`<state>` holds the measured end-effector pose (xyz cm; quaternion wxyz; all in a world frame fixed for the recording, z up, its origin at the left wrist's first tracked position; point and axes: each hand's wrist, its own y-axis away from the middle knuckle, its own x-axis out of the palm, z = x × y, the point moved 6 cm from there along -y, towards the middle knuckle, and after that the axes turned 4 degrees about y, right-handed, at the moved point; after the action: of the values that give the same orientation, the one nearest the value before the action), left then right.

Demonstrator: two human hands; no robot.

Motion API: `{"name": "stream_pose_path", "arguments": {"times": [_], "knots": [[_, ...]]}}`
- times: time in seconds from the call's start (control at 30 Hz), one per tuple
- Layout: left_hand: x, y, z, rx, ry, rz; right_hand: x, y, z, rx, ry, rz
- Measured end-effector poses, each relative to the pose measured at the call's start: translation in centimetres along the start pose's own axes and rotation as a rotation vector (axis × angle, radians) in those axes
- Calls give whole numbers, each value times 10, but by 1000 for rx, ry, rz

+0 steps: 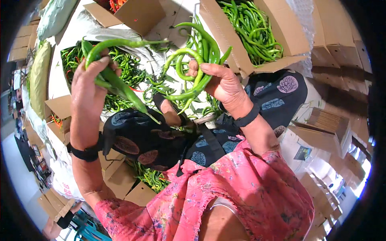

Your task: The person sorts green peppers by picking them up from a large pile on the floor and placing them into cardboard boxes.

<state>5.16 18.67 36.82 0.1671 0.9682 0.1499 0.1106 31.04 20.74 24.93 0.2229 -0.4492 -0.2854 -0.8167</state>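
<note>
My left hand [92,76] grips a few long green chili peppers [122,82], one curving out above the fingers and another slanting down to the right. In my right hand [223,82] is a bunch of green chili peppers [208,49], several of them curled, fanned above and below the thumb. Both hands are raised over my lap, apart from each other. Beneath and beyond them, a loose heap of thin green peppers [129,67] with a few red ones lies on pale sheeting. Part of this heap is hidden by my left hand and its peppers.
An open cardboard box [224,36] at upper right holds many green peppers [253,33]. Red peppers [116,4] show in another box [140,16] at the top. A box [122,176] with mixed peppers stands by my left leg. Stacked cartons [328,33] line the right side.
</note>
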Motion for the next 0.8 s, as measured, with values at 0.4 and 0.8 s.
{"name": "stream_pose_path", "arguments": {"times": [0.4, 0.8], "knots": [[39, 22, 90, -190, 62, 20, -26, 28, -7, 102, -116, -12], [77, 69, 93, -148, 111, 140, -20, 36, -3, 75, -54, 89]]}}
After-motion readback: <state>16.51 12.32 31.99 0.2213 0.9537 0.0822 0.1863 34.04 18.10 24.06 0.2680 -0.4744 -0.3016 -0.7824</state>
